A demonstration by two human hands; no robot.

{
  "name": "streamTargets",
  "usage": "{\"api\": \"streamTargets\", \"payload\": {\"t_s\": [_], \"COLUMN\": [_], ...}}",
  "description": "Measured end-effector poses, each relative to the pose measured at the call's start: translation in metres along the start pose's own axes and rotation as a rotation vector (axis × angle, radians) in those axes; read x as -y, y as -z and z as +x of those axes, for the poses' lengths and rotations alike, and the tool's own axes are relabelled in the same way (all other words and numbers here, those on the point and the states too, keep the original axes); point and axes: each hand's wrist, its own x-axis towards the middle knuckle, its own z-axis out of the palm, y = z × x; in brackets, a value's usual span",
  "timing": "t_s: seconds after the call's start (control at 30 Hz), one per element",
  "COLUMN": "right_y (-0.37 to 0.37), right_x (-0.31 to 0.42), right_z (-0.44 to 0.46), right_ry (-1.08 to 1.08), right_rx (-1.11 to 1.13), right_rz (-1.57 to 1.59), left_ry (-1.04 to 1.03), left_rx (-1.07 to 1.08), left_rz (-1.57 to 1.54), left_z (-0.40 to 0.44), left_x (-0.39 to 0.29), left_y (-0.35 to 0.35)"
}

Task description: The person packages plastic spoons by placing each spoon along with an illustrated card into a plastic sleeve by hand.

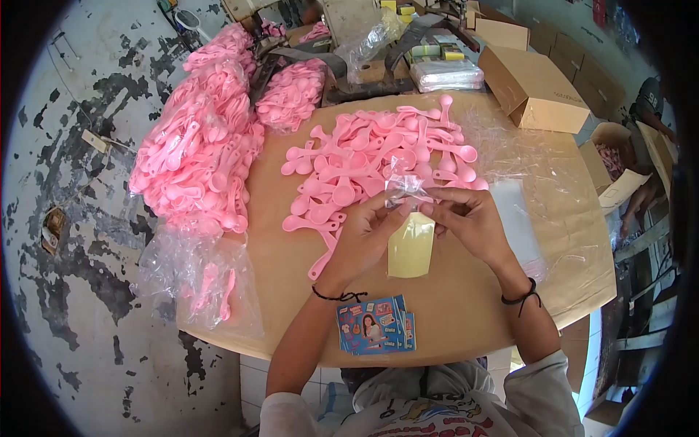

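Observation:
Both hands pinch the upper part of a small clear plastic bag [405, 191] above the table. A pale yellow card [410, 251] shows in its lower part. My left hand [373, 231] grips the bag's left side, and my right hand [470, 221] grips its right side, fingertips close together. Just beyond them spreads a loose heap of pink plastic measuring spoons [357, 164]. A small stack of blue printed cards [371, 328] lies between my forearms at the near table edge. Right of my right hand is a stack of flat clear bags [518, 222].
Large clear sacks of pink spoons [207, 138] stand at the left. An open sack [211, 284] with a few spoons lies at the front left. A cardboard box [535, 91] and packed plastic bags [446, 75] sit at the back. Another person [648, 102] is at the far right.

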Motion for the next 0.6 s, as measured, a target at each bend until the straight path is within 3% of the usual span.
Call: {"api": "streamTargets", "payload": {"t_s": [0.27, 0.37, 0.47, 0.6], "right_y": [0.000, 0.004, 0.008, 0.017], "right_x": [-0.009, -0.014, -0.014, -0.015], "right_z": [0.001, 0.000, 0.000, 0.003], "right_ry": [0.058, 0.139, 0.239, 0.455], "right_rx": [0.014, 0.059, 0.104, 0.160], "right_rz": [0.049, 0.061, 0.059, -0.135], "left_ry": [-0.035, 0.013, -0.086, -0.102], "left_rx": [0.072, 0.149, 0.151, 0.169], "left_rz": [-0.130, -0.134, -0.033, -0.037], "left_z": [-0.002, -0.005, -0.005, -0.007], "left_x": [-0.015, -0.020, -0.019, -0.018], "left_y": [0.004, 0.010, 0.012, 0.016]}}
